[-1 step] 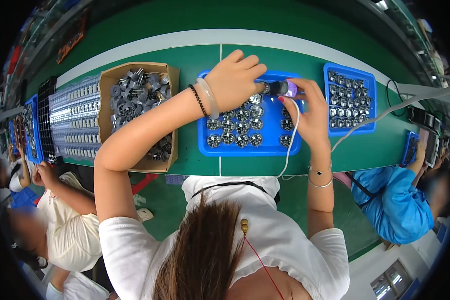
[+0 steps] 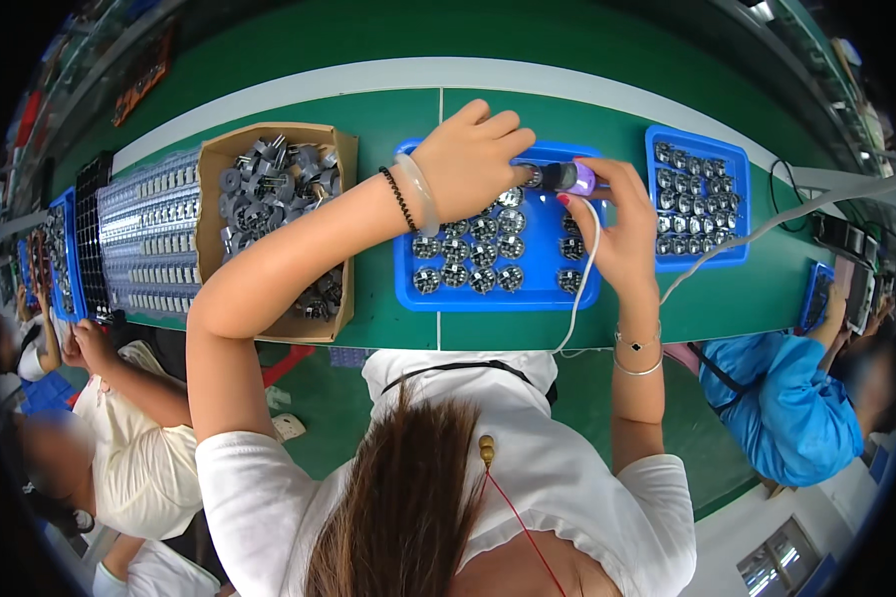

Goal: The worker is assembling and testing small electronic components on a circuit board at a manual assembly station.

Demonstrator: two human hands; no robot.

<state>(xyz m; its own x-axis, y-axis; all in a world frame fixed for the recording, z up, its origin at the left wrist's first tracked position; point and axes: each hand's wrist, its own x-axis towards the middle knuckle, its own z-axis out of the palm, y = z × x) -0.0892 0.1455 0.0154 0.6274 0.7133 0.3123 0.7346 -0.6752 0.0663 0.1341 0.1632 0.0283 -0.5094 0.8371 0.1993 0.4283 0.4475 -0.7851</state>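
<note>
My left hand [image 2: 473, 164] is above the left part of a blue tray [image 2: 540, 289], its fingers closed on a small round metallic part [image 2: 531, 176], mostly hidden by the fingertips. From the right, my right hand [image 2: 622, 214] grips a short purple-and-black cylindrical tool [image 2: 580, 179] between thumb and fingers. The tool's black end points left and meets the part, or nearly so. A white cord [image 2: 585, 274] hangs beside the right hand. Rows of round silver-and-black parts [image 2: 482, 255] sit in the tray below my hands.
Left of the tray, an open cardboard box [image 2: 344, 189] holds grey plug-like pieces with metal pins. Clear plastic trays [image 2: 149, 234] lie beyond it. Another blue tray [image 2: 700, 261] of round parts is at right, near a grey cable [image 2: 767, 236]. Co-workers sit on both sides.
Both hands, with the part and the purple-and-black tool, have shifted very slightly to the right. Their grips look the same.
</note>
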